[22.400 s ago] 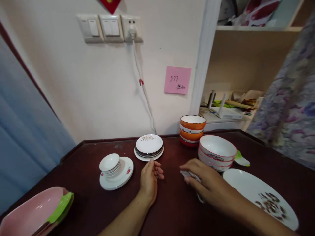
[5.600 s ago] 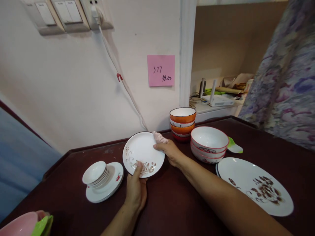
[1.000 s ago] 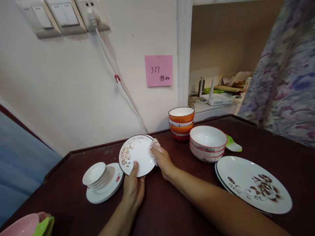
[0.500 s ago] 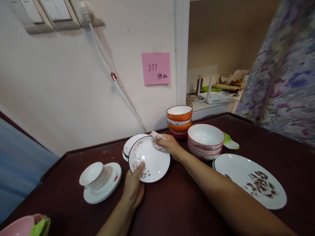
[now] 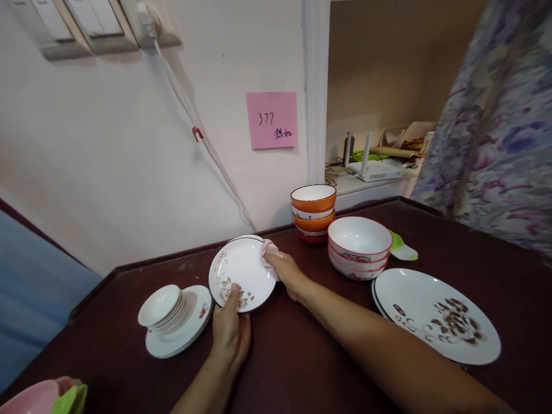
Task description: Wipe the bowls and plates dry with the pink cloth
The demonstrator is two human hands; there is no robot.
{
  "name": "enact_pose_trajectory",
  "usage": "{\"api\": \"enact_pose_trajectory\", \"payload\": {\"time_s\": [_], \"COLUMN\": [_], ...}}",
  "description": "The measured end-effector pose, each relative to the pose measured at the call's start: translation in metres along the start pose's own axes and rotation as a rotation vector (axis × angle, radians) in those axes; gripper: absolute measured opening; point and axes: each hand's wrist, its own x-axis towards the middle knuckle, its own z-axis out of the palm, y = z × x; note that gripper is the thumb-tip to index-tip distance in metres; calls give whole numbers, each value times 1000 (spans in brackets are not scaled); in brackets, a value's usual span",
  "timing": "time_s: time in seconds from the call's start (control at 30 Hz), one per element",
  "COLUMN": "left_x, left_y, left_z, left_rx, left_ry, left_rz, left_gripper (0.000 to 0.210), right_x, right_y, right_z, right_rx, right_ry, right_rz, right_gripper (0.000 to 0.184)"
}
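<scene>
A white plate [image 5: 248, 270] with a brown flower pattern and dark rim is held tilted between my two hands. My left hand [image 5: 230, 328] grips its lower left edge, thumb on the face and fingers beneath. At the upper right rim, my right hand [image 5: 287, 270] pinches a pale pink cloth [image 5: 269, 256] against the plate. Part of another plate [image 5: 245, 237] shows behind its top edge, mostly hidden. Left of my left hand, small white bowls [image 5: 160, 305] sit stacked on white plates [image 5: 198, 322].
Orange and white bowls [image 5: 314, 201] stand stacked near the wall, beside red-rimmed bowls [image 5: 360, 247] and a green-white spoon [image 5: 403, 247]. Large oval plates [image 5: 414, 293] lie at right on the dark table [image 5: 280, 368]. A pink bowl [image 5: 32, 398] is at lower left.
Both hands have moved left with the plate and cloth. The plate now covers more of the plates behind it.
</scene>
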Motion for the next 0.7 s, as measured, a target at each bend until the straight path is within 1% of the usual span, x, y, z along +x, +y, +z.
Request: {"api": "enact_pose_trajectory", "payload": {"time_s": [0.07, 0.17, 0.27, 0.33, 0.4, 0.5, 0.6, 0.7], "left_x": [0, -3, -8, -11, -13, -14, -12, -10], "left_y": [2, 7, 9, 8, 5, 3, 2, 1], "left_z": [0, 1, 3, 3, 2, 1, 1, 1], "left_rx": [-6, -21, -38, 9, 92, 148, 121, 64], "left_ry": [-28, -101, -201, -241, -235, -206, -177, -133], "left_rz": [-20, -78, -162, -199, -197, -163, -121, -51], "left_gripper": [33, 28, 29, 32, 37, 40, 41, 42], "right_x": [0, 4, 7, 7, 7, 6, 6, 7], "right_y": [-2, -16, -34, -44, -49, -46, -38, -27], "right_z": [-2, -12, -25, -31, -32, -28, -21, -15], "right_rx": [-8, -10, -7, -19, -35, -45, -45, -55], "right_ry": [13, 16, -40, -87, -107, -79, -60, -74], "right_rz": [-2, -42, -85, -100, -109, -122, -124, -101], "right_gripper": [26, 20, 20, 21, 22, 25, 30, 32]}}
